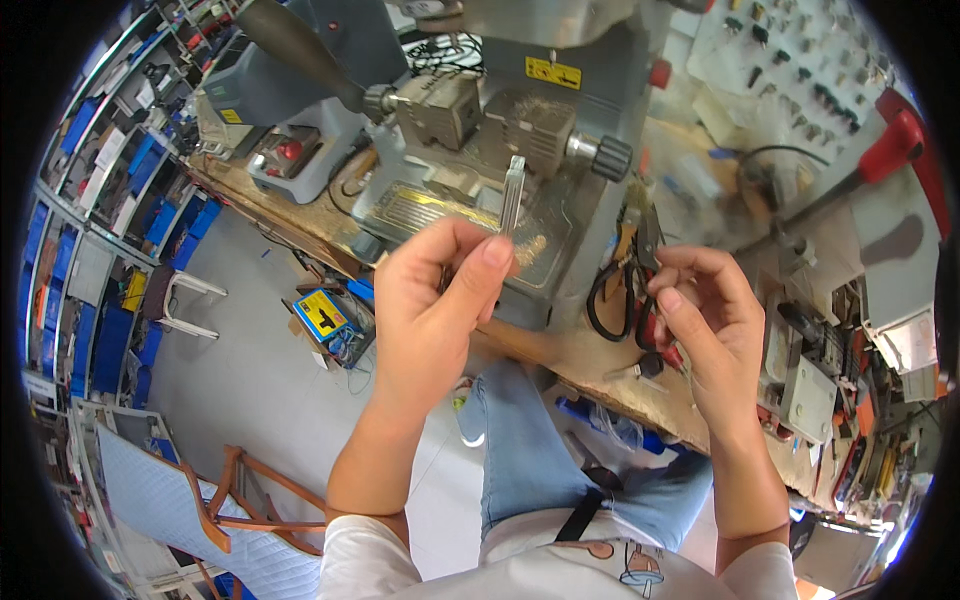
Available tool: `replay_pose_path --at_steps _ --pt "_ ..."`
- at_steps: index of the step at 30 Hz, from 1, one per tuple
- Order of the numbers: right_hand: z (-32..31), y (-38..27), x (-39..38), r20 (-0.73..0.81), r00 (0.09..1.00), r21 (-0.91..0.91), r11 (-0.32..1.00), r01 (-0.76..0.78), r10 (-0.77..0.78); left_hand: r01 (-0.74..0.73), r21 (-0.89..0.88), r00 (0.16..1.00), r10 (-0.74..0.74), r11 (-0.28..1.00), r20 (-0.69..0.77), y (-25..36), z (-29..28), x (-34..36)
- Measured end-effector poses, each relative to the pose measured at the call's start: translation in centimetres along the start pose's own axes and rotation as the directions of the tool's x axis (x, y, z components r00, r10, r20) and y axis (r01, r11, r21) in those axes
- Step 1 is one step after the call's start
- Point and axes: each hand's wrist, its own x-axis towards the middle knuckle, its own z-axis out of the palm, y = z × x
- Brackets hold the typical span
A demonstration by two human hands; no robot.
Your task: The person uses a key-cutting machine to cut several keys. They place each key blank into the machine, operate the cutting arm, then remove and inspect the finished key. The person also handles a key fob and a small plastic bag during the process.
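My left hand (435,300) pinches a flat silver key blade (513,192) between thumb and fingers and holds it upright in front of a grey key-cutting machine (500,120). My right hand (705,320) hovers to the right with fingers curled, close to black-handled pliers (615,290) lying on the bench; whether it holds something small I cannot tell. A black-headed key (645,368) lies on the bench edge below my right hand.
A wooden workbench (580,350) carries the machine, a second grey machine with a red knob (290,150), a red-handled lever (895,145) and several small tools at the right. Keys hang on a white board (790,60). Blue storage bins (110,250) line the left wall.
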Motion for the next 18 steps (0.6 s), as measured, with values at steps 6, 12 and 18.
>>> replay_pose_path --at_steps 6,12,18 --pt "-1.6 -0.3 -1.8 -0.038 0.998 0.016 0.999 0.051 -0.050 0.062 0.007 0.989 -0.062 0.998 0.134 -0.7 5.5 -0.2" --pt "-8.1 0.3 -7.2 -0.042 0.807 -0.652 0.628 0.425 -0.589 0.328 -0.116 0.861 -0.246 0.937 0.445 -4.0 13.4 -3.5" --pt "-13.1 1.4 -11.8 -0.049 0.725 -0.821 0.442 0.363 -0.687 0.396 -0.117 0.764 -0.255 0.911 0.593 -6.3 19.7 -7.3"
